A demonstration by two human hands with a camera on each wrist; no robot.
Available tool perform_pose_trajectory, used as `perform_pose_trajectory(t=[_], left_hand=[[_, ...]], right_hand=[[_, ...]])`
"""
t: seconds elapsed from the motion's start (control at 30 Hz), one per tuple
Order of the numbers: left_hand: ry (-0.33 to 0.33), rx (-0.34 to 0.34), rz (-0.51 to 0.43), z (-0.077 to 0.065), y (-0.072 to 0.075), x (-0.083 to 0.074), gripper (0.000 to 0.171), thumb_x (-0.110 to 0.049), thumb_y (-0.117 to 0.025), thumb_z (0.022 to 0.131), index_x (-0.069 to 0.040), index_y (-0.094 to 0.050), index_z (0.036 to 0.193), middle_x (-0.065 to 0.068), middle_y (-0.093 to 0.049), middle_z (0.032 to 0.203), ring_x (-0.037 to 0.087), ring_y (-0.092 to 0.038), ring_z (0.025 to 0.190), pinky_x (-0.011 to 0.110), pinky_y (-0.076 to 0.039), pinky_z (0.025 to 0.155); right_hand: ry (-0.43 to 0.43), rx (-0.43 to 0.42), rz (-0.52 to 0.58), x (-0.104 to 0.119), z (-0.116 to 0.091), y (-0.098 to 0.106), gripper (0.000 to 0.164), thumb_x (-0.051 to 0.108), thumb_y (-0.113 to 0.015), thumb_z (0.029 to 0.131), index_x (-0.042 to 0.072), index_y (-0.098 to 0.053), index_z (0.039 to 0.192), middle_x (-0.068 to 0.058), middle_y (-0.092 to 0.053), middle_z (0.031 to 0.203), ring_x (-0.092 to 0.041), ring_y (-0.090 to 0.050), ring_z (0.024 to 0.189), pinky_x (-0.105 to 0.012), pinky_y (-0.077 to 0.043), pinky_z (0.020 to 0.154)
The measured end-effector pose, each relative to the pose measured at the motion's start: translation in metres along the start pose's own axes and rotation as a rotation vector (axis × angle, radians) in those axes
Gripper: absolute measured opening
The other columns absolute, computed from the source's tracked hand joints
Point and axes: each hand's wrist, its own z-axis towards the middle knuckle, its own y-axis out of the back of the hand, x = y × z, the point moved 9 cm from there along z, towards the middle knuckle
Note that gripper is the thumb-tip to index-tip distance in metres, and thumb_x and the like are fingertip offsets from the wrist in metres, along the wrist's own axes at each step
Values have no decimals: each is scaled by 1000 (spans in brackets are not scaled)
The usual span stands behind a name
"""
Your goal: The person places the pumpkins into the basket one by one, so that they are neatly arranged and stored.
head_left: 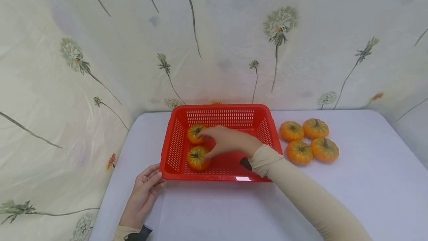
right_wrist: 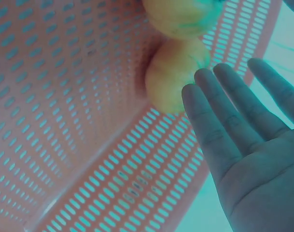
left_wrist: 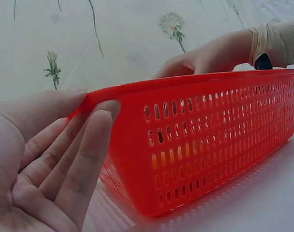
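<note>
A red basket (head_left: pixel 214 177) sits on the white bench (head_left: pixel 214 211), close to its back edge and nearer the left edge than the right one. The person's left hand (head_left: pixel 145 192) holds the basket at the corner facing the bench's front left; its fingers pinch the rim, the thumb laid on top and the other fingers below it.

The right hand (head_left: pixel 230 139) reaches into the basket from the right, over two orange pumpkins. The back pumpkin (head_left: pixel 195 134) and the front pumpkin (head_left: pixel 197 159) lie side by side along the basket's left wall, one toward the bench's back edge, the other toward its front. The fingers of that hand are straight and slightly spread, with the thumb apart from them, near the front pumpkin; whether they touch either pumpkin cannot be told.

To the right of the basket, toward the bench's back edge, four more pumpkins stand in a close two-by-two group: back left (head_left: pixel 292 131), back right (head_left: pixel 315 128), front left (head_left: pixel 299 153) and front right (head_left: pixel 324 149). A beige sleeve (head_left: pixel 311 192) covers the right arm. Behind the bench hangs a pale backdrop (head_left: pixel 220 47) printed with long-stemmed flowers.
</note>
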Motion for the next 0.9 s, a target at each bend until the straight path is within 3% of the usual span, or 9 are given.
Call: perform_pose_trajectory(t=[0.27,0.53,0.77,0.9], left_hand=[[6,-10,11,-1,1,0,24,-5,-56,105,-17,-69,122,-4,-76,107,7,-73,88,20,-62,84],[-12,14,4,0,-1,0,25,-2,-56,104,-17,-69,120,-4,-75,104,7,-73,86,19,-62,80],[-6,15,7,1,0,0,24,-3,-56,104,-16,-69,121,-4,-74,105,7,-73,87,18,-62,80],[-1,10,5,1,1,1,24,-4,-57,105,-16,-69,121,-4,-75,106,7,-73,87,19,-62,81]], right_hand=[[6,-62,24,-3,-14,18,72,44,-87,81,19,-59,143,0,-63,143,-18,-56,133,-42,-51,111],[2,-119,79,-4,-34,35,66,42,-88,81,30,-60,140,6,-64,140,-22,-58,134,-48,-52,111],[-38,-182,84,-20,-55,49,68,50,-87,80,35,-57,139,16,-62,136,-12,-58,130,-42,-55,107],[-67,-225,93,-30,-69,58,70,51,-87,79,35,-56,140,15,-62,136,-15,-58,130,-41,-57,104]])
